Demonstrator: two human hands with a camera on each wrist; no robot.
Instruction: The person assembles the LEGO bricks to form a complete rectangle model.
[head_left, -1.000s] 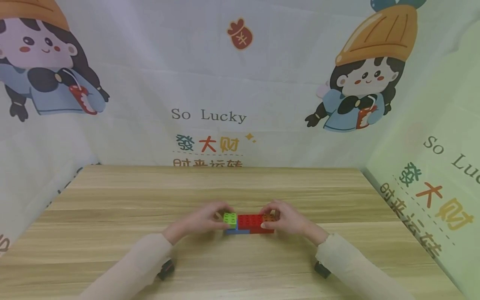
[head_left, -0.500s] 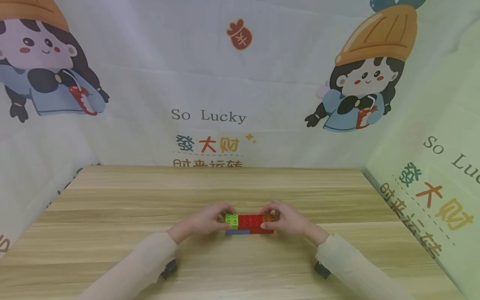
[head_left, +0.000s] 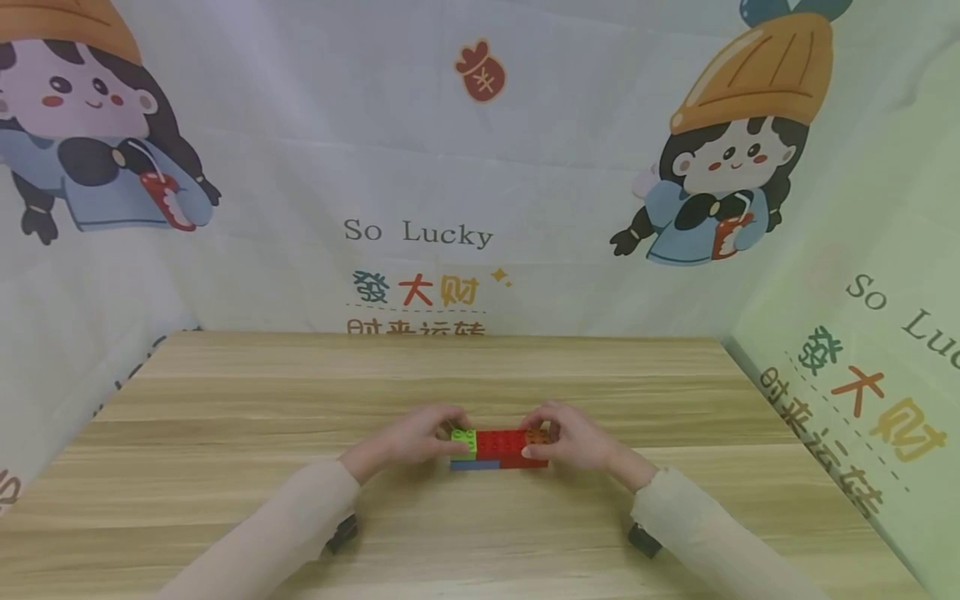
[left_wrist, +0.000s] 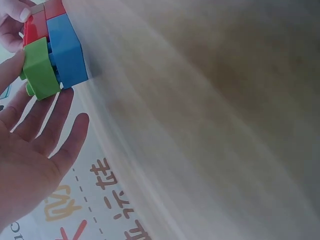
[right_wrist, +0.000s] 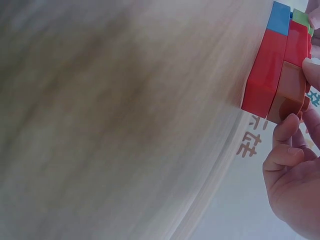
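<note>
A two-layer block of toy building bricks stands on the wooden table, between both hands. Its lower layer is a blue brick (left_wrist: 67,52) and a red brick (right_wrist: 266,75). On top lie a second red brick (head_left: 500,441) in the middle, a brown brick (right_wrist: 288,91) at the right end and a lime green brick (left_wrist: 42,68) at the left. My left hand (head_left: 415,435) pinches the green brick between thumb and fingers. Blue studs show in a narrow gap under that brick. With thumb and fingers, my right hand (head_left: 581,439) grips the brown end of the block.
The wooden table (head_left: 300,392) ends at a printed cloth (head_left: 420,167) behind it, which also hangs along both sides. Black devices show under both wrists, the left one (head_left: 342,533) and the right one (head_left: 643,540).
My left hand and the green brick have shifted slightly right, up against the upper red brick. The left thumb now lies further over the green brick. My right hand has stayed put.
</note>
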